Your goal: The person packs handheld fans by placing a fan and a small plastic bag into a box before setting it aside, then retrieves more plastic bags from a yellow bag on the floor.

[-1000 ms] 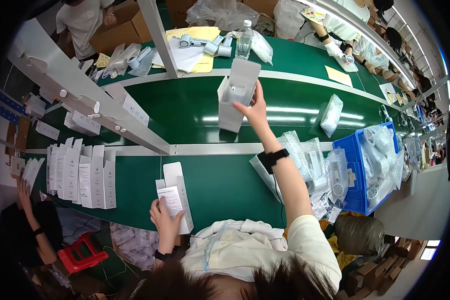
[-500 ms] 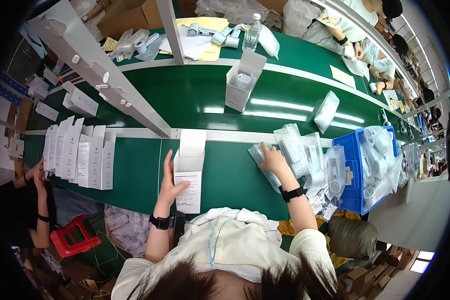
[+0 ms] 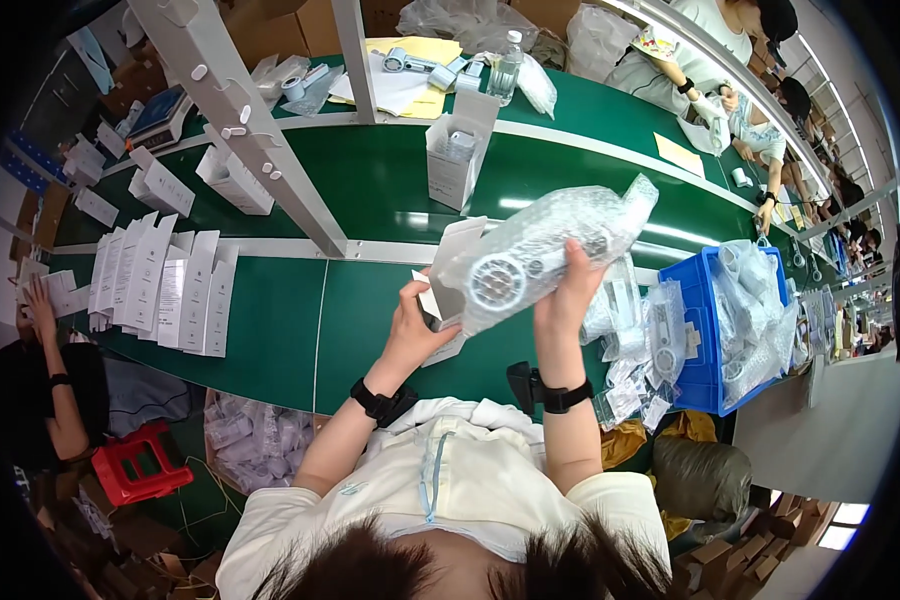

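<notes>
My right hand point(image 3: 568, 298) grips a bubble-wrapped handheld fan point(image 3: 530, 258), its round grille showing through the clear wrap. The fan is raised and tilted above the table, one end at the mouth of an open white carton point(image 3: 460, 243). My left hand point(image 3: 410, 328) is closed around the carton's side and holds it tilted. The fan covers much of the carton, so I cannot tell whether any of the fan is inside. Right of my right hand lie several wrapped fans point(image 3: 667, 335) beside a blue bin point(image 3: 707, 350).
Open white cartons point(image 3: 170, 285) stand in a row at left, near a co-worker's hand point(image 3: 40, 308). A grey post point(image 3: 260, 140) rises from the rail. Another open carton point(image 3: 453, 165) stands beyond it. A water bottle point(image 3: 506, 70) is at the back.
My right hand has lifted a wrapped fan off the table and brought it left to the carton. My left hand has shifted right with the carton, which is now tilted.
</notes>
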`<state>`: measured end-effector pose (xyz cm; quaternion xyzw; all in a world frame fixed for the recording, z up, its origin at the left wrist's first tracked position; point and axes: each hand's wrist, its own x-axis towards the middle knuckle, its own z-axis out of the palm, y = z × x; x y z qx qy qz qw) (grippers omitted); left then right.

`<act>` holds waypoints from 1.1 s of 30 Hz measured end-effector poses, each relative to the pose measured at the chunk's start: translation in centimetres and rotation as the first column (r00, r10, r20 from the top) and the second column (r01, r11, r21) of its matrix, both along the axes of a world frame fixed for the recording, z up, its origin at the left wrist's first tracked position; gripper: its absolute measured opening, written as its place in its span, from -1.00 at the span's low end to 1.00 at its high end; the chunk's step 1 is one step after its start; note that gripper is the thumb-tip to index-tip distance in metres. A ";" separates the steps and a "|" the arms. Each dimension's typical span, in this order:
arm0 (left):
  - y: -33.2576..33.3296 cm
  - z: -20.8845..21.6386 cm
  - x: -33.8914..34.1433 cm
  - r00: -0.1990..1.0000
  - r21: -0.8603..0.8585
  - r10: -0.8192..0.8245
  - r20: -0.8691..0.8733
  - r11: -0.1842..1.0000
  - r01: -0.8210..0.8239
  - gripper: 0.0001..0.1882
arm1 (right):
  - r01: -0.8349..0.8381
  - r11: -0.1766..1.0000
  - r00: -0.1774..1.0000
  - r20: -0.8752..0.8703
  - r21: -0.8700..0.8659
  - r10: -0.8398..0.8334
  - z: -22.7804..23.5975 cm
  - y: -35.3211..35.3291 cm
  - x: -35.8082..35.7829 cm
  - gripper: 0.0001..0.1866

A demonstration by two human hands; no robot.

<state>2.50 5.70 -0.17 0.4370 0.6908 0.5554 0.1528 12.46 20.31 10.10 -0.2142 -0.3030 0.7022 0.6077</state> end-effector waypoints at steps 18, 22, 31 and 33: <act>-3.8 -2.7 -0.2 0.984 0.226 0.070 -0.166 0.974 -0.031 -0.15 | -0.130 0.792 -0.398 0.700 0.596 -0.593 -9.8 -0.7 19.0 -0.51; -4.0 -3.0 -0.6 0.985 0.188 0.016 -0.171 0.982 0.017 -0.15 | 0.225 0.960 -0.641 0.768 0.167 0.017 -16.1 -1.9 27.0 -0.46; -5.0 3.2 0.3 0.952 -0.043 0.173 -0.252 0.981 -0.189 -0.50 | 0.047 0.843 -0.406 0.781 0.536 -0.475 -12.9 -1.3 26.9 -0.83; -5.2 3.8 0.2 0.956 -0.090 0.186 -0.226 0.973 -0.210 -0.60 | 0.093 0.869 -0.135 0.871 0.486 -0.472 -6.8 -1.6 23.2 -0.84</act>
